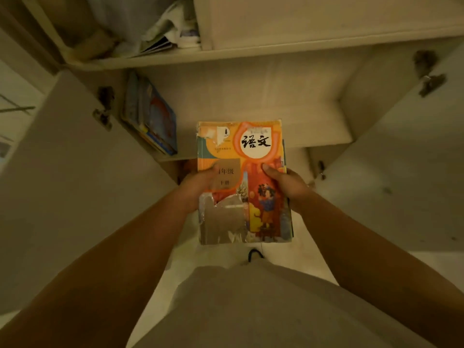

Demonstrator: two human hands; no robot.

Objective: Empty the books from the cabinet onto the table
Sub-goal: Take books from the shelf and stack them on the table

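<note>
In the middle of the frame, the person held a stack of books (244,182) with both hands, out in front of the open cabinet (276,104). The left hand (198,184) was wrapped around the left edge, with its thumb lying flat on the orange top cover. The right hand (286,183) was wrapped around the right edge, thumb on top too, and the other fingers were hidden under the stack. The top cover was torn and patched with tape, so it could rip more if a thumb pushed hard. To do this step well, the person would need to keep the stack flat, squeeze from both sides, and turn slowly, so the books underneath did not slide out. The table was not in the picture, so I cannot tell which way it was. More books (153,114) leaned on their side at the left of the lower shelf, so the job looked only partly done. Papers and bags (165,28) were stuffed in the upper left shelf. Two cabinet doors (75,172) stood wide open on the left and right, and an elbow could bump them. A black cord (254,254) lay on the floor just below the stack, near where feet might step.
</note>
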